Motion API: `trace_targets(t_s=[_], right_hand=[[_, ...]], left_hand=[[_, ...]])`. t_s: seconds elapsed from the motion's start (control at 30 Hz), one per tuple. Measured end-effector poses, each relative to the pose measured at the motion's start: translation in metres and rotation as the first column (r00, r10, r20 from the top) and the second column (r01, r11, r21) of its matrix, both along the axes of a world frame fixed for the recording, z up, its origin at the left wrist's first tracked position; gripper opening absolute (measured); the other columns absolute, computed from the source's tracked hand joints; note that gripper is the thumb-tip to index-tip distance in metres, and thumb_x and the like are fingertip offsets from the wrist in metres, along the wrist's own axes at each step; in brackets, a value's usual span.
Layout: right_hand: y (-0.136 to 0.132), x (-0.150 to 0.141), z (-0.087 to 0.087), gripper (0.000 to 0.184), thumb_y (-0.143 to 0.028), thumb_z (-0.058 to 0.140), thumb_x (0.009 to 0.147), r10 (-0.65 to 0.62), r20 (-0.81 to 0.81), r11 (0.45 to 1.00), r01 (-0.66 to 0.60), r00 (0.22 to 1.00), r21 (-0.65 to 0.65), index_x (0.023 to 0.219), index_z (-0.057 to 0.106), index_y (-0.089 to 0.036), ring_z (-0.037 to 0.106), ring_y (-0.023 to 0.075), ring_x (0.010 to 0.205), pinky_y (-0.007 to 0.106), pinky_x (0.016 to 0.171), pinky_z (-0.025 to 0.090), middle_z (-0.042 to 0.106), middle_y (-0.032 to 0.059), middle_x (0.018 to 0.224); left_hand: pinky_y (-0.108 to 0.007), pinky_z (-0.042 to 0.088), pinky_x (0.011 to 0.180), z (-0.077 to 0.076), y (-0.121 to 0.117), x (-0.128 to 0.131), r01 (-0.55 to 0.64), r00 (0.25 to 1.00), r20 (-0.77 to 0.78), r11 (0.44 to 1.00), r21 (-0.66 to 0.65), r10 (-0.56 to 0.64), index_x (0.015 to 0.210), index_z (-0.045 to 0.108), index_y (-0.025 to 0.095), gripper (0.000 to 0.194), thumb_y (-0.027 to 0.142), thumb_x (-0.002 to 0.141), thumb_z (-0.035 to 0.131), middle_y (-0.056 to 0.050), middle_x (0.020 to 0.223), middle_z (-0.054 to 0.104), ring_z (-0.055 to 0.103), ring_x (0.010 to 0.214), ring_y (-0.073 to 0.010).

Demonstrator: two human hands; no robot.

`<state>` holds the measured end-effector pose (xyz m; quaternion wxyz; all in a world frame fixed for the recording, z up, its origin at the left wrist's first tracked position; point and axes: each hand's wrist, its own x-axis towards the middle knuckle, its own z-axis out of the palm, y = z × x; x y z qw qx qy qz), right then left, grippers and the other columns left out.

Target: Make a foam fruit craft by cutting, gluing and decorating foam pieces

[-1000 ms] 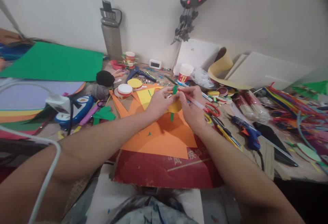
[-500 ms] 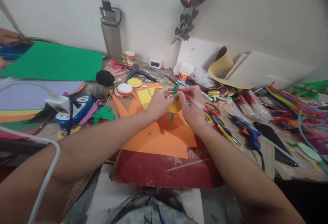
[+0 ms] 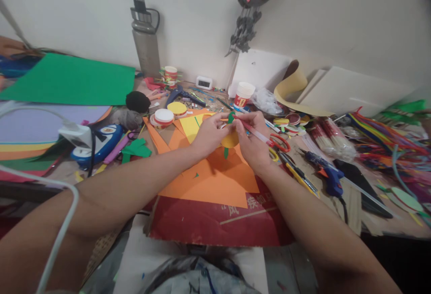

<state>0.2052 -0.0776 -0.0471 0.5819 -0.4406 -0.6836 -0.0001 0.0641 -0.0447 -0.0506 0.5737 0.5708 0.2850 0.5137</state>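
1. one red cardboard sheet point(image 3: 215, 229) lies nearest, with orange paper point(image 3: 205, 188) spread on it.
2. over the orange paper, the left hand point(image 3: 209, 136) pinches a yellow disc point(image 3: 230, 139) with green strips point(image 3: 226, 153), its grip narrow.
3. the right hand point(image 3: 254, 143) holds a red pen point(image 3: 256, 132) in a close pinch, tip near the upper green strip; the disc sits between both hands.
4. red-handled scissors point(image 3: 285, 143) and a blue glue gun point(image 3: 332, 181) lie to the right.
5. farther back stand a paper cup point(image 3: 244, 94) and a gray water bottle point(image 3: 146, 49).
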Motion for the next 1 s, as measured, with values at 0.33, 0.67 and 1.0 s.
trace_targets(t_s=[0.33, 0.67, 1.0], right_hand=[[0.0004, 0.0004, -0.0023, 0.015, -0.039, 0.062, 0.1, 0.001, -0.008, 1.0, -0.002, 1.0, -0.012, 0.102, 0.06, -0.023, 0.068, 0.0204, 0.087, 0.039, 0.082, 0.057, 0.069, 0.0043, 0.094], [-0.0003, 0.0004, -0.0003, 0.013, -0.037, 0.062, 0.099, 0.001, 0.014, 1.0, -0.001, 1.0, 0.005, 0.1, 0.059, -0.024, 0.068, 0.0195, 0.085, 0.038, 0.081, 0.057, 0.068, 0.0034, 0.093], [0.0009, 0.0005, -0.0025, 0.014, -0.038, 0.061, 0.1, 0.016, 0.003, 1.0, -0.016, 1.0, 0.0, 0.101, 0.06, -0.024, 0.068, 0.0204, 0.086, 0.04, 0.081, 0.057, 0.068, 0.0043, 0.094]], left_hand=[[-0.023, 0.046, 0.063, -0.0012, 0.0015, -0.0014, 0.026, 0.999, -0.026, 0.999, 0.03, -0.025, 0.116, 0.077, 0.015, 0.05, 0.044, 0.077, 0.088, -0.005, 0.088, 0.077, 0.06, 0.069, -0.012], [-0.026, 0.052, 0.073, 0.0006, 0.0002, -0.0014, 0.042, 0.999, -0.02, 0.998, 0.04, -0.042, 0.115, 0.077, 0.014, 0.05, 0.044, 0.077, 0.087, -0.008, 0.099, 0.08, 0.066, 0.079, -0.0145], [-0.027, 0.054, 0.076, -0.0028, 0.0022, -0.0008, 0.061, 0.998, 0.007, 0.997, 0.04, -0.061, 0.112, 0.076, 0.014, 0.044, 0.04, 0.078, 0.086, -0.008, 0.1, 0.08, 0.07, 0.084, -0.0164]])
